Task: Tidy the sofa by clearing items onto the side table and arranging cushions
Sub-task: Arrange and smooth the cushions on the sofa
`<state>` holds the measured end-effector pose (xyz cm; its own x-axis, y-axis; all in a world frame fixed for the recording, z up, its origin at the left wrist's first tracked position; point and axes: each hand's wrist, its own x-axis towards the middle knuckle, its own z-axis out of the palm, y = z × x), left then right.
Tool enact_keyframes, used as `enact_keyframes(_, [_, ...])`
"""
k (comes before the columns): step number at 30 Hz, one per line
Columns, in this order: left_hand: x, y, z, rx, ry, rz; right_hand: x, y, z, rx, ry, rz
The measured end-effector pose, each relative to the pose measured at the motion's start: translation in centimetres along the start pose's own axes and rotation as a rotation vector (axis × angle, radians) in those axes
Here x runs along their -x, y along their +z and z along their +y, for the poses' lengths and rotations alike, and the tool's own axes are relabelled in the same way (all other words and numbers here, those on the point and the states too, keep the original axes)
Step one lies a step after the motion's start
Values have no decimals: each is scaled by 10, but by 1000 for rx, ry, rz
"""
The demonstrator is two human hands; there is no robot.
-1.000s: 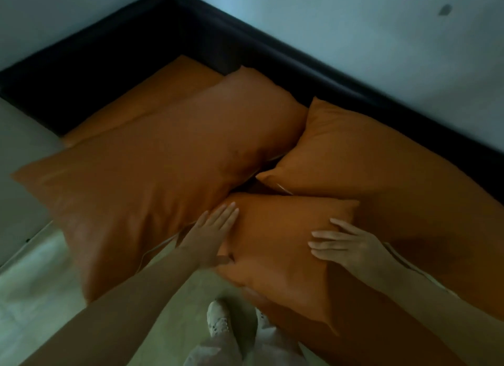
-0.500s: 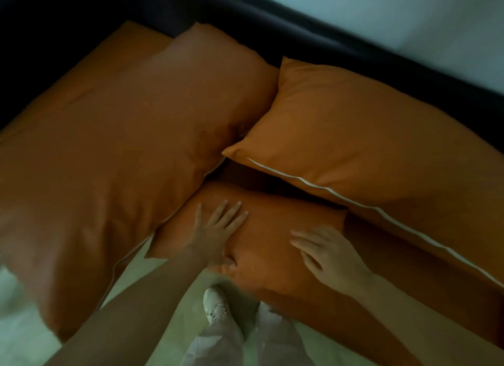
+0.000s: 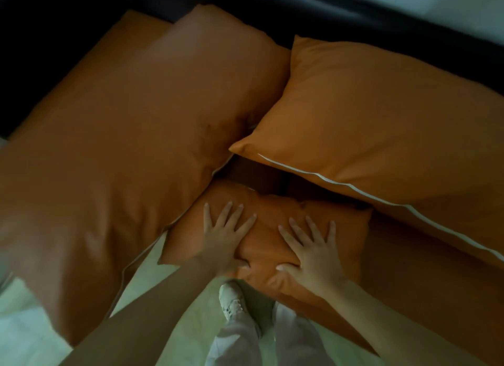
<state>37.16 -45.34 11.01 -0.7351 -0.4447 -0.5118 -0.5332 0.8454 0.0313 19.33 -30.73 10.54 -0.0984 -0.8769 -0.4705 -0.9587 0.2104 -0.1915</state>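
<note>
A small orange cushion [image 3: 267, 229] lies at the front edge of the sofa, in the lower middle of the head view. My left hand [image 3: 225, 241] presses flat on its left half with fingers spread. My right hand [image 3: 311, 252] presses flat on its right half, fingers spread too. A large orange cushion [image 3: 122, 136] lies to the left and overhangs the sofa's front. Another large orange cushion [image 3: 381, 115] with white piping lies to the right, leaning toward the dark sofa back [image 3: 354, 19].
The orange sofa seat [image 3: 422, 297] runs off to the right under the cushions. Pale floor [image 3: 169, 305] shows below, with my white shoe [image 3: 231, 300] and light trousers close to the sofa's front. A pale wall lies beyond the sofa back.
Both hands have slid onto the top of the small cushion and spread flat, the right hand moving in from its right edge. The camera has come closer and lower over the cushions.
</note>
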Motion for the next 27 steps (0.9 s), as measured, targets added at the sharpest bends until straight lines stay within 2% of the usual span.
enact_keyframes(4, [-1, -6, 15, 0, 70, -2, 13, 5, 13, 6, 3, 11])
enact_keyframes(7, [-7, -7, 36, -4, 56, -100, 24, 2, 35, -8, 16, -32])
enact_keyframes(11, [-22, -16, 48, 14, 112, -79, 40, -5, 56, -47, 45, -19])
enact_keyframes(15, [-22, -9, 44, 36, 224, 68, 41, -8, 54, -66, 116, -71])
enact_keyframes(19, [13, 23, 29, 45, 278, 233, 31, -13, 59, -94, 128, -79])
enact_keyframes(27, [15, 32, 12, -163, 243, 150, 14, -31, 62, -178, 166, -158])
